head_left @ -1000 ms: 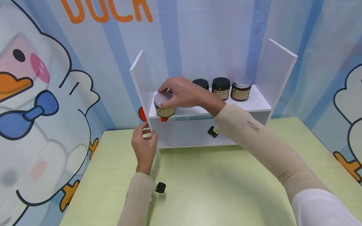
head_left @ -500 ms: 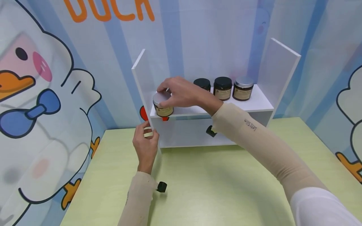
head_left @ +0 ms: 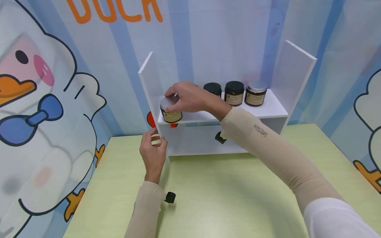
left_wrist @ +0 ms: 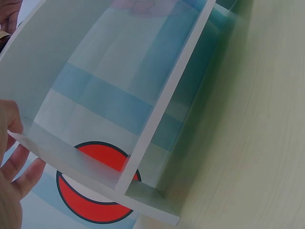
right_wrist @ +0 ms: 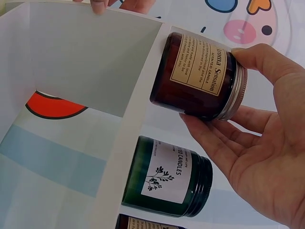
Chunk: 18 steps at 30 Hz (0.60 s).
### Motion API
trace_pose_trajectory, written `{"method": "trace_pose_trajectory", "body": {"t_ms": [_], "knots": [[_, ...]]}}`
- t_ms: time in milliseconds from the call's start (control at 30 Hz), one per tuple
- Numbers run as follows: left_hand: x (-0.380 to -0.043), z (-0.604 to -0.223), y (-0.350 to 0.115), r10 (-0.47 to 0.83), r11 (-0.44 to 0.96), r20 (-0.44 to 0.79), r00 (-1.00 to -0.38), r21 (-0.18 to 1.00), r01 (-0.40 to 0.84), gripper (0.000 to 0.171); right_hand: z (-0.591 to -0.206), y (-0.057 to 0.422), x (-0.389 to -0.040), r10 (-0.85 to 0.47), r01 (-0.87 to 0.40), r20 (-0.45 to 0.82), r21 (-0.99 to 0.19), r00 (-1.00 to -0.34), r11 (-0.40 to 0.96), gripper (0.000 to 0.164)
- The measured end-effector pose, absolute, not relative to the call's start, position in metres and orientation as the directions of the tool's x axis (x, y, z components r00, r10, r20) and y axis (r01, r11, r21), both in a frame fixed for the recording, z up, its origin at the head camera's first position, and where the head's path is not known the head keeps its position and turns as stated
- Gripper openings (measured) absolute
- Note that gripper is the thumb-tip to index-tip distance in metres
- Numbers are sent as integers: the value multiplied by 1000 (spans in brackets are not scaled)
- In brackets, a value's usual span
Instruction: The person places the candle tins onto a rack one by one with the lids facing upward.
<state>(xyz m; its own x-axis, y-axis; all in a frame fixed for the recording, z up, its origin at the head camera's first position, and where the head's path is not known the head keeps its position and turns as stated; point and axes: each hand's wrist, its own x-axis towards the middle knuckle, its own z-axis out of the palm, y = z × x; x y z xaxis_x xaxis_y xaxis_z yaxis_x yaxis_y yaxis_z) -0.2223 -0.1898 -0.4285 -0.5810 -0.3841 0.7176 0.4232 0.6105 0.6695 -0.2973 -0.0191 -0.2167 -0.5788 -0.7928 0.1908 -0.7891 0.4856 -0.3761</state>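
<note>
At the left end of the white shelf unit [head_left: 196, 116], my right hand [head_left: 190, 97] grips an amber scented candle jar [head_left: 172, 116] near its silver lid. In the right wrist view, the thumb and fingers lie on opposite sides of the candle jar [right_wrist: 198, 78], which stands at the shelf's edge. My left hand [head_left: 153, 153] pinches the front edge of the unit's left side panel [head_left: 150, 86]. In the left wrist view, its thumb and fingers [left_wrist: 31, 179] lie on either side of that panel.
Black-lidded jars [head_left: 234, 92] and a silver-lidded jar [head_left: 255, 93] stand farther right on the shelf. A green candle jar [right_wrist: 164, 176] sits beside the held one. The right side panel [head_left: 293, 76] rises at the far end. The unit stands on a pale green table [head_left: 226, 195].
The right hand and the candle jar have shifted slightly left, closer to the left side panel. The left hand keeps its place on the panel. The head view has shifted a little.
</note>
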Motion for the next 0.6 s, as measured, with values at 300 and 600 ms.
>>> {"method": "trace_pose_trajectory", "body": {"t_ms": [300,600], "knots": [[-222,-430,-191,-382,605,719,-581,670,430,31,-216,-23,-299,-797,-784,171,-384,-579,487,43],[-222,-429,-190,-390,606,708,-589,679,415,31,-214,-26,-302,-793,-768,151,-404,-591,496,47]]}}
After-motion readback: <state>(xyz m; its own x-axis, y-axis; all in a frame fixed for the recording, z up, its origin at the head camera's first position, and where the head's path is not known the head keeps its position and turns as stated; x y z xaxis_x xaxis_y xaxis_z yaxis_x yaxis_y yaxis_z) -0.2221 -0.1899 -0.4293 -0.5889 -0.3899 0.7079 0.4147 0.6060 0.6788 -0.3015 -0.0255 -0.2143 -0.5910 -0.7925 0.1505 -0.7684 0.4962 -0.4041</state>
